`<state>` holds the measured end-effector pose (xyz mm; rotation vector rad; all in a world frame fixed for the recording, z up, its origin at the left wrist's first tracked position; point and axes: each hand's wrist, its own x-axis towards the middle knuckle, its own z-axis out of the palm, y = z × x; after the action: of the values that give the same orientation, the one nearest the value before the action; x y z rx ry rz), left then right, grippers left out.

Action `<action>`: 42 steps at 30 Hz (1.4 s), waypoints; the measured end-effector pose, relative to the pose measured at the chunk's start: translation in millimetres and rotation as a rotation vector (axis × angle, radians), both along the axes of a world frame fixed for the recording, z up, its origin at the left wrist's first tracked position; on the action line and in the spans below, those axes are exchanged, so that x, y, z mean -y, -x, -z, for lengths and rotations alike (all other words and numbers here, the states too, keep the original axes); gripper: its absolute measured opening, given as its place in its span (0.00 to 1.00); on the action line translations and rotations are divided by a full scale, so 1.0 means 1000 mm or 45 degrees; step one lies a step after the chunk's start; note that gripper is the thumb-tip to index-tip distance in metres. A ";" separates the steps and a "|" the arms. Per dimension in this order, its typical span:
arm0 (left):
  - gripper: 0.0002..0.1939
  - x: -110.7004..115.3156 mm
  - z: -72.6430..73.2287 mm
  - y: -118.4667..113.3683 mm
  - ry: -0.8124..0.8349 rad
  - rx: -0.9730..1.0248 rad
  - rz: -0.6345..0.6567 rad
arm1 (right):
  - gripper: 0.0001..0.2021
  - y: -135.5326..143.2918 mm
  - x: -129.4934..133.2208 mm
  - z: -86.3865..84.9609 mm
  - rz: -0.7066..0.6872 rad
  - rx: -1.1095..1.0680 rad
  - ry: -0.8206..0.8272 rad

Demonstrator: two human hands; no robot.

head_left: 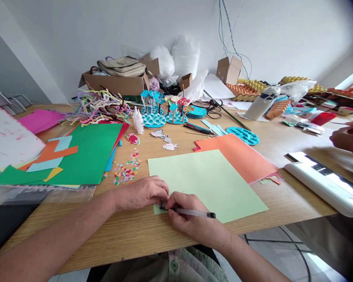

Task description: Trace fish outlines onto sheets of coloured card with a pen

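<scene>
My right hand (191, 215) is closed around a pen (195, 212), its clear barrel pointing right and its tip down at the near left corner of a pale green sheet of paper (211, 180). At that same corner, my left hand (147, 191) presses its fingers together; a small piece beneath the fingertips is mostly hidden, so I cannot make it out. White fish cutouts (170, 146) and a red decorated fish (132, 138) lie beyond the hands. Scattered to the left are paper confetti bits (126, 172).
An orange sheet (241, 156) lies partly under the pale green one. Green card (88, 152) with strips is at left. White glue bottles (139, 123) stand before blue fish models (153, 109). Another person's hand (350, 139) is at right, by a white device (326, 188).
</scene>
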<state>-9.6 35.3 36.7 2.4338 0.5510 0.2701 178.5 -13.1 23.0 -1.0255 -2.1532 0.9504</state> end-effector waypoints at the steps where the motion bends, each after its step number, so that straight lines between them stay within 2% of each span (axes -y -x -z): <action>1: 0.09 0.000 0.000 0.000 -0.001 -0.001 -0.001 | 0.08 -0.001 0.000 0.000 0.000 0.006 0.003; 11: 0.07 0.000 0.002 0.002 -0.004 -0.001 -0.013 | 0.08 -0.010 -0.002 -0.007 -0.004 0.066 0.037; 16: 0.09 0.000 0.002 0.003 0.006 -0.003 -0.006 | 0.08 -0.009 -0.001 -0.012 0.005 -0.029 0.066; 24: 0.10 0.001 -0.001 0.000 0.029 0.011 -0.024 | 0.07 0.000 -0.001 -0.003 -0.032 -0.033 0.057; 30: 0.11 0.002 -0.004 0.000 0.040 0.016 -0.032 | 0.07 0.002 -0.001 -0.003 -0.036 -0.015 0.045; 42: 0.08 0.001 -0.001 0.000 0.018 -0.021 -0.027 | 0.09 -0.005 0.000 -0.002 -0.021 0.005 0.011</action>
<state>-9.9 34.4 38.0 2.4194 0.5847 0.2539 183.3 -12.6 25.2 -1.0158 -2.1660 0.9670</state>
